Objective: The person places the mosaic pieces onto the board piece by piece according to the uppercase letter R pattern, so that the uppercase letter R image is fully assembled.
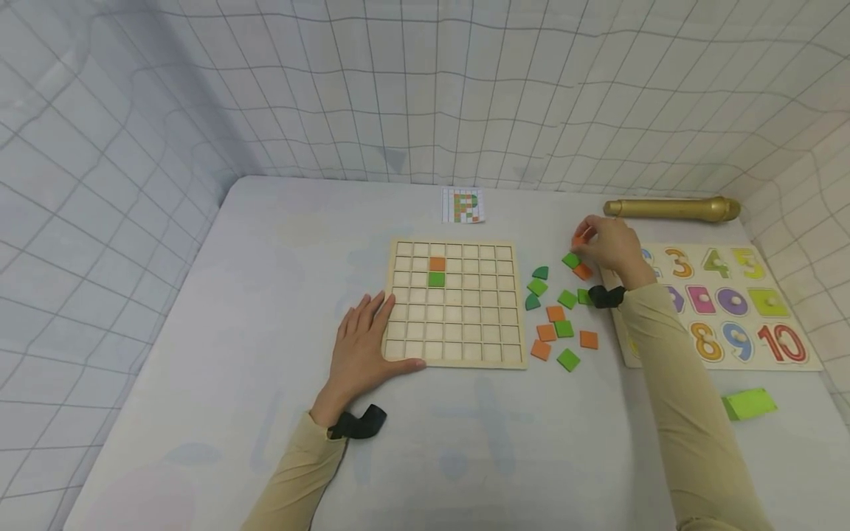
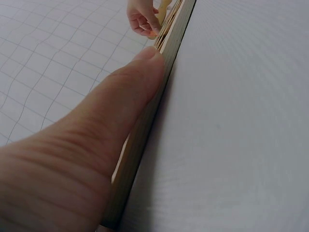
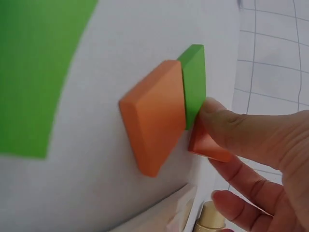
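Note:
A wooden grid board [image 1: 461,317] lies on the table with an orange square tile [image 1: 437,263] and a green square tile [image 1: 436,279] in neighbouring cells. My left hand [image 1: 361,346] rests at its near left corner, fingers straight along the left side and thumb along the front edge. Over to the right, my right hand [image 1: 614,247] pinches an orange tile [image 3: 206,142] between thumb and fingers. Right beside that tile lie a green tile [image 3: 194,82] and another orange tile [image 3: 161,118].
Several loose orange and green tiles [image 1: 563,329], some quarter-round [image 1: 541,273], lie right of the board. A small pattern card [image 1: 463,206] is behind it. Farther right are a number puzzle [image 1: 724,254], a gold microphone [image 1: 671,209] and a green block [image 1: 750,403].

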{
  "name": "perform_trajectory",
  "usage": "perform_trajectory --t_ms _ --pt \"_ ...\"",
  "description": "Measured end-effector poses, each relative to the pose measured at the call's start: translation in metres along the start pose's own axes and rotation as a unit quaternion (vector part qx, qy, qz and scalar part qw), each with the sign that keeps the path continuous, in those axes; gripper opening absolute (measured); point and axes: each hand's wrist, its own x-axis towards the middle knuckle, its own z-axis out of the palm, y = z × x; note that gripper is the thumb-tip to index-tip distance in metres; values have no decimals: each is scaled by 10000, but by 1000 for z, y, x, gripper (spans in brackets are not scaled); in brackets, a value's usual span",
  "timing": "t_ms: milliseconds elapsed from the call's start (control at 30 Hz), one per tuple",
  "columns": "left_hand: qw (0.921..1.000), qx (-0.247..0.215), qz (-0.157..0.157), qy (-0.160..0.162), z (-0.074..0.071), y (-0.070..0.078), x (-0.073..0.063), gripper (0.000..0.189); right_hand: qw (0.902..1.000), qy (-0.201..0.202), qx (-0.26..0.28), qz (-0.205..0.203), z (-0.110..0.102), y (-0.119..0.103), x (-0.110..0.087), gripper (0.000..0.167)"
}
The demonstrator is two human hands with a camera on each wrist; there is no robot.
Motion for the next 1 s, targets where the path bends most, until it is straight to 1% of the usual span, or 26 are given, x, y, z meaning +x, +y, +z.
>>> perform_trajectory --t_ms 100,167,333,433,500,633,767,833,900,1000 --pt "10000 -3 -7 -23 0 0 0 114 9999 35 124 38 2 0 -1 21" --pt "10000 -16 -3 -26 0 0 0 114 9997 132 209 25 4 -1 -2 20" --pt "10000 -32 28 7 1 0 0 114 9975 633 298 -29 10 -7 -5 21" --pt "10000 -28 43 43 1 -1 0 114 9944 960 430 -62 14 -17 -5 22" --pt "10000 -19 48 70 1 -1 0 114 9914 1143 614 -182 17 -26 -5 24" --pt "9999 -46 89 113 0 0 0 115 9806 1560 1037 -569 24 -46 -8 24" --pt "10000 -59 65 47 0 0 0 116 9629 1834 1644 -1106 35 -69 -13 20" --pt "10000 -40 36 8 -1 0 0 116 9530 1832 2005 -1346 41 -81 -15 18" --pt "10000 -20 18 -7 -1 1 0 116 9465 1729 2305 -1455 47 -92 -17 18" --pt "10000 1 7 -16 -1 1 0 116 9451 1508 2502 -1463 56 -107 -19 18"
